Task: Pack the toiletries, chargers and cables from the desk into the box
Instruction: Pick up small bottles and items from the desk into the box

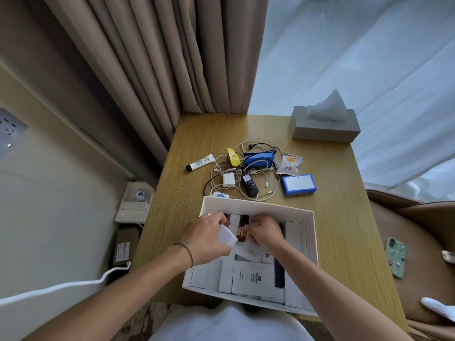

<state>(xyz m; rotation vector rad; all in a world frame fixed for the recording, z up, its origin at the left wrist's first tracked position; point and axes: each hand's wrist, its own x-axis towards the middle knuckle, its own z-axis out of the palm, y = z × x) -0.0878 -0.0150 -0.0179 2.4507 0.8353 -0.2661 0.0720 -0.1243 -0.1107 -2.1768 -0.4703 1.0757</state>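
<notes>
Left hand [205,238], fingers curled, gripping a small white carton [227,235] over the white box [310,244], just left of a brown bottle [242,230] lying inside it. Right hand [264,233], fingers curled down, pinching at the bottle's copper-coloured cap; whether the tips actually close on it cannot be told. Inside the box, nearer than the hands: white sachets and cartons, a printed white packet [253,279], and a black comb [279,271] toward the right wall. Beyond the box's far wall on the wooden desk [344,230]: a tangle of white and black cables [222,168] with a white charger [229,180] and a black power adapter [249,184] in it, a blue pouch [258,158] behind those, a white tube [200,162] to the far left, a yellow sachet [234,156], a clear snack packet [289,164] and a blue-edged box [298,184] to the far right. Further back on the right, a grey tissue box [325,127]. Right of the box, off the desk, a phone [395,257] on a brown seat.
</notes>
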